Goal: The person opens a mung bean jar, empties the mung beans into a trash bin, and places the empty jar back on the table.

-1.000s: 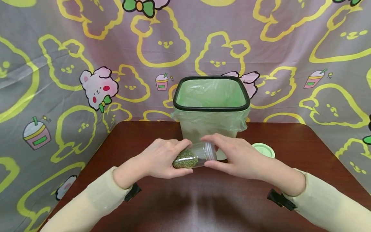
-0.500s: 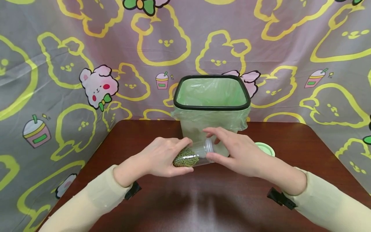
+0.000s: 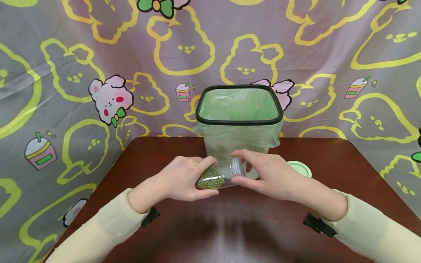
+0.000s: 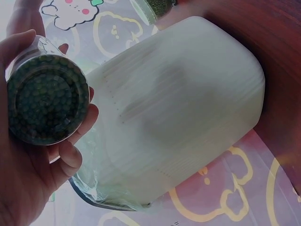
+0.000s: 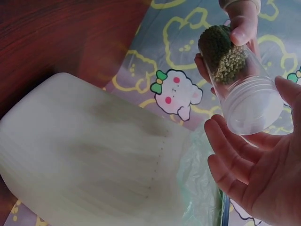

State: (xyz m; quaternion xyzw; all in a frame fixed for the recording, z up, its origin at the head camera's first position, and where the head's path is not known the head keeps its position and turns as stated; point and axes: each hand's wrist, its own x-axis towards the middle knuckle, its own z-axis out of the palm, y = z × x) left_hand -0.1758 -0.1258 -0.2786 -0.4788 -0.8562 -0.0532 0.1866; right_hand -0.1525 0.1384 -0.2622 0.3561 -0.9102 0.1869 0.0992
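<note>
A clear jar point(image 3: 210, 179) part filled with small green beans lies nearly sideways above the table, its lid end to the right. My left hand point(image 3: 184, 179) grips it round the bean-filled end; the left wrist view shows the jar's base point(image 4: 47, 99) toward the camera. On the lid end, a translucent screw lid point(image 3: 237, 166) sits on the jar. My right hand point(image 3: 273, 175) holds this lid between thumb and fingers. In the right wrist view the lid point(image 5: 254, 112) faces the right palm, with the thumb at its rim and the fingers curved below.
Behind the hands stands a cream trash bin point(image 3: 217, 144) with a black rim point(image 3: 240, 123) and a green plastic liner point(image 3: 240, 104). Past my right hand is a second bean jar point(image 4: 155, 9) with a light green lid point(image 3: 300, 168). Patterned cloth point(image 3: 187, 33) encloses the dark red table point(image 3: 158, 149).
Half a second ago my right fingers were lifted off the lid and slightly farther right; now they are back round it. The jar and left hand have hardly moved.
</note>
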